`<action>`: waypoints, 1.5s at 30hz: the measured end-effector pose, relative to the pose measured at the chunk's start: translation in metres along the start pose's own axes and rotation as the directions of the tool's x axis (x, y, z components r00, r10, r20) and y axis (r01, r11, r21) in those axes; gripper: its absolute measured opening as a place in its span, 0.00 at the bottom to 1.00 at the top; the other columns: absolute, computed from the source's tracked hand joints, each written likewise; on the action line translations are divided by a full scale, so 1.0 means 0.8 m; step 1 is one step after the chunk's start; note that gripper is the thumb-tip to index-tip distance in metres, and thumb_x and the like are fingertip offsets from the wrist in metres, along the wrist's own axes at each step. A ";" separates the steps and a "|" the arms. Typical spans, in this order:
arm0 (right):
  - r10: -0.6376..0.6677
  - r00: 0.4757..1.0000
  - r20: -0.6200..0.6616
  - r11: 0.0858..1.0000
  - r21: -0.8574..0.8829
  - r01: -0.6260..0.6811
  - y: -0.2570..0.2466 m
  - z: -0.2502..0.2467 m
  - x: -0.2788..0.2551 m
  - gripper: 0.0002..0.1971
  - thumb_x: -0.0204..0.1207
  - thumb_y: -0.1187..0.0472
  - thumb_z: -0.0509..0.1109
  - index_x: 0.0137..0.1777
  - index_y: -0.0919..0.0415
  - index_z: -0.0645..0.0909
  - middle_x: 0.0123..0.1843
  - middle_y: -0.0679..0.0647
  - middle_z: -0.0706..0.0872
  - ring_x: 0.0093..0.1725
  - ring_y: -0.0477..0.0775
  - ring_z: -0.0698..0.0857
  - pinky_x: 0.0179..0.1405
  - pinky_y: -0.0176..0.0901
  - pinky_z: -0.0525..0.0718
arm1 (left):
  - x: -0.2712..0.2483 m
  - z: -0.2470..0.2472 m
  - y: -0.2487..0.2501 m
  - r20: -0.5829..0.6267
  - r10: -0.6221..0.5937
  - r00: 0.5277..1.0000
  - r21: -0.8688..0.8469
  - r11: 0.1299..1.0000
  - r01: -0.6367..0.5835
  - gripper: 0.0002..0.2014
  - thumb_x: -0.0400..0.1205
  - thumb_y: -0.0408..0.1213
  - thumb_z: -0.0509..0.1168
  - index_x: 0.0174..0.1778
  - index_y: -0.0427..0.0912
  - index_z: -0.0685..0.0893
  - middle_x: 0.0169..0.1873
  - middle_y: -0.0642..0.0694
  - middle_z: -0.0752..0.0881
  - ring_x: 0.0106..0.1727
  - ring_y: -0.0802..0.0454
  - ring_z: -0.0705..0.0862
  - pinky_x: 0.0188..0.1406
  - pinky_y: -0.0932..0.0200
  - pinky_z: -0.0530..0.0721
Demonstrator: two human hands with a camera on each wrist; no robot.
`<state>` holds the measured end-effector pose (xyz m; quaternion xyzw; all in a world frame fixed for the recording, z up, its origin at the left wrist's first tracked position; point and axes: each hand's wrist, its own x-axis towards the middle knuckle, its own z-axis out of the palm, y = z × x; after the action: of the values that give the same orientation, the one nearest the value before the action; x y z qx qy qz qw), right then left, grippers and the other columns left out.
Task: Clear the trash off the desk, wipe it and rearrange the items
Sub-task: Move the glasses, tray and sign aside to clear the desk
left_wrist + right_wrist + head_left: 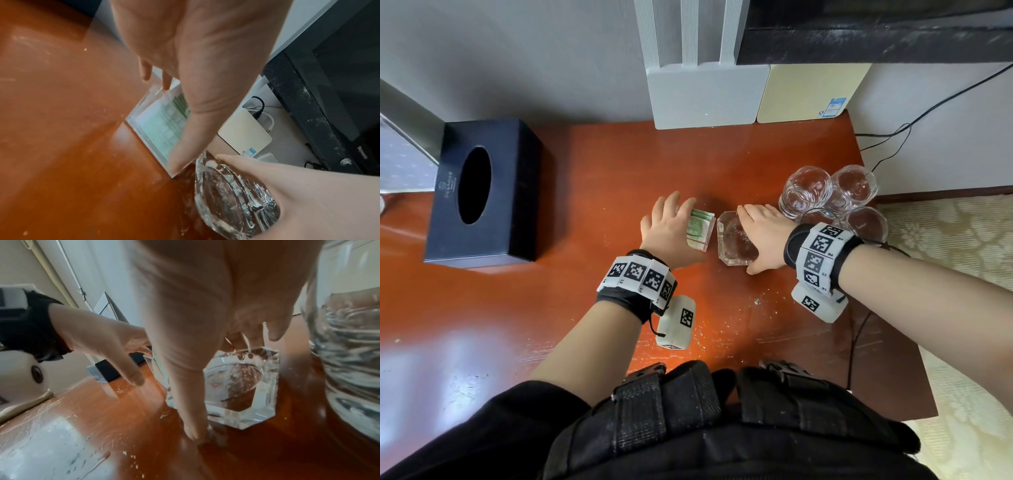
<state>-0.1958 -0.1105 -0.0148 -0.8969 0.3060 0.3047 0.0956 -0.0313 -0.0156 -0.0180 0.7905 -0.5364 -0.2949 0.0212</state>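
On the red-brown desk (pixel 592 164) lies a clear acrylic card block (pixel 702 228) with a green printed card inside. My left hand (pixel 674 229) grips it, with the thumb (pixel 176 167) on its near corner and fingertips (pixel 165 84) on its far edge. Right beside it stands a square glass ashtray (pixel 734 245). My right hand (pixel 760 236) holds the ashtray (pixel 240 386), thumb (pixel 191 426) at the near side and fingers over the far rim. Block and ashtray both rest on the desk, almost touching.
Several upturned drinking glasses (pixel 828 195) cluster just right of my right hand. A black tissue box (pixel 482 195) stands at the left. A white router (pixel 705 96) and a beige box (pixel 808 92) stand against the wall. White specks (pixel 722 325) dot the near desk surface.
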 end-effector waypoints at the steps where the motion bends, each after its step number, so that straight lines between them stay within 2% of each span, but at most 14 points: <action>1: 0.003 1.000 0.005 1.000 -0.004 -0.002 0.001 -0.001 0.001 0.61 0.63 0.38 0.78 0.83 0.68 0.43 0.82 0.61 0.56 0.82 0.61 0.56 0.83 0.55 0.51 | 0.000 -0.003 -0.001 0.020 0.017 1.000 0.025 1.000 -0.018 0.48 0.69 0.41 0.74 0.81 0.53 0.53 0.81 0.47 0.53 0.82 0.44 0.49 0.78 0.41 0.53; 3: 0.011 1.000 -0.002 0.999 -0.033 -0.011 0.001 -0.002 0.001 0.60 0.62 0.37 0.78 0.83 0.66 0.46 0.81 0.60 0.58 0.81 0.61 0.57 0.83 0.57 0.50 | 0.000 -0.007 -0.001 0.007 0.028 1.000 0.006 1.000 -0.028 0.41 0.71 0.29 0.67 0.80 0.51 0.59 0.77 0.47 0.62 0.77 0.43 0.60 0.74 0.45 0.62; 5: 0.022 1.000 -0.011 0.997 -0.073 -0.023 -0.001 -0.004 0.000 0.60 0.61 0.37 0.78 0.82 0.65 0.48 0.79 0.59 0.62 0.80 0.60 0.60 0.82 0.58 0.49 | -0.001 -0.010 0.000 -0.001 0.024 1.000 -0.033 0.999 -0.024 0.35 0.74 0.25 0.62 0.78 0.49 0.64 0.72 0.45 0.67 0.70 0.41 0.67 0.67 0.47 0.71; 7: 0.026 1.000 0.001 0.995 -0.094 -0.026 -0.003 -0.005 -0.001 0.60 0.60 0.38 0.79 0.82 0.66 0.49 0.79 0.58 0.64 0.79 0.59 0.62 0.82 0.60 0.49 | -0.001 -0.010 0.001 0.027 0.026 0.999 -0.037 0.999 -0.025 0.32 0.76 0.25 0.62 0.77 0.47 0.66 0.69 0.44 0.70 0.68 0.40 0.69 0.65 0.46 0.75; 12: 0.021 0.999 0.027 0.986 -0.168 -0.016 -0.002 -0.003 -0.006 0.60 0.60 0.39 0.79 0.82 0.67 0.48 0.78 0.58 0.65 0.78 0.58 0.65 0.82 0.61 0.46 | -0.005 -0.006 0.003 0.051 0.027 0.998 -0.032 0.999 -0.025 0.30 0.76 0.29 0.65 0.74 0.47 0.68 0.65 0.44 0.72 0.65 0.40 0.69 0.63 0.46 0.77; 17: 0.042 0.999 0.031 0.981 -0.192 -0.035 -0.002 -0.002 -0.008 0.61 0.60 0.37 0.78 0.82 0.68 0.48 0.78 0.59 0.66 0.77 0.59 0.66 0.82 0.60 0.46 | -0.011 -0.002 0.011 0.072 0.038 0.997 -0.017 0.999 -0.037 0.28 0.74 0.33 0.68 0.72 0.47 0.70 0.61 0.44 0.73 0.63 0.41 0.70 0.59 0.47 0.78; 27: 0.050 0.999 0.017 0.950 -0.309 -0.042 0.001 0.007 -0.016 0.61 0.59 0.36 0.78 0.81 0.69 0.49 0.77 0.60 0.67 0.75 0.59 0.69 0.81 0.62 0.42 | -0.016 0.005 0.023 0.144 0.055 0.988 0.012 0.998 -0.058 0.33 0.73 0.42 0.72 0.73 0.47 0.69 0.60 0.45 0.72 0.63 0.42 0.71 0.56 0.50 0.77; 33: 0.068 0.998 0.012 0.943 -0.326 -0.060 -0.002 0.010 -0.016 0.61 0.59 0.38 0.79 0.81 0.70 0.50 0.76 0.60 0.68 0.75 0.59 0.70 0.81 0.61 0.44 | -0.017 0.007 0.025 0.158 0.063 0.985 0.032 0.997 -0.069 0.34 0.73 0.44 0.72 0.75 0.48 0.67 0.62 0.45 0.72 0.64 0.42 0.71 0.56 0.51 0.77; 38: 0.070 0.997 0.018 0.939 -0.339 -0.059 -0.003 0.008 -0.014 0.63 0.58 0.35 0.78 0.81 0.71 0.49 0.78 0.61 0.66 0.76 0.59 0.68 0.81 0.61 0.42 | -0.018 0.007 0.025 0.164 0.066 0.984 0.028 0.997 -0.072 0.36 0.72 0.45 0.73 0.75 0.49 0.66 0.63 0.45 0.72 0.64 0.43 0.70 0.56 0.50 0.78; 41: 0.068 0.997 0.035 0.957 -0.285 -0.056 0.001 0.005 -0.017 0.63 0.60 0.33 0.75 0.82 0.69 0.47 0.80 0.62 0.63 0.79 0.60 0.64 0.80 0.63 0.38 | -0.020 0.004 0.020 0.183 0.061 0.981 -0.025 0.998 -0.057 0.42 0.70 0.50 0.75 0.78 0.50 0.62 0.66 0.45 0.69 0.66 0.44 0.72 0.58 0.50 0.78; 45: 0.068 0.997 0.022 0.992 -0.107 -0.065 0.001 -0.004 -0.028 0.51 0.68 0.41 0.73 0.82 0.65 0.50 0.81 0.60 0.61 0.81 0.59 0.60 0.81 0.62 0.37 | -0.029 -0.012 0.015 0.194 0.032 0.981 -0.075 0.997 -0.018 0.48 0.70 0.61 0.72 0.81 0.52 0.55 0.73 0.46 0.64 0.68 0.45 0.75 0.57 0.51 0.78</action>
<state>-0.2089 -0.1010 0.0010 -0.8860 0.3176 0.3352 0.0414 -0.0426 -0.0035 0.0046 0.7498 -0.5345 -0.3900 0.0009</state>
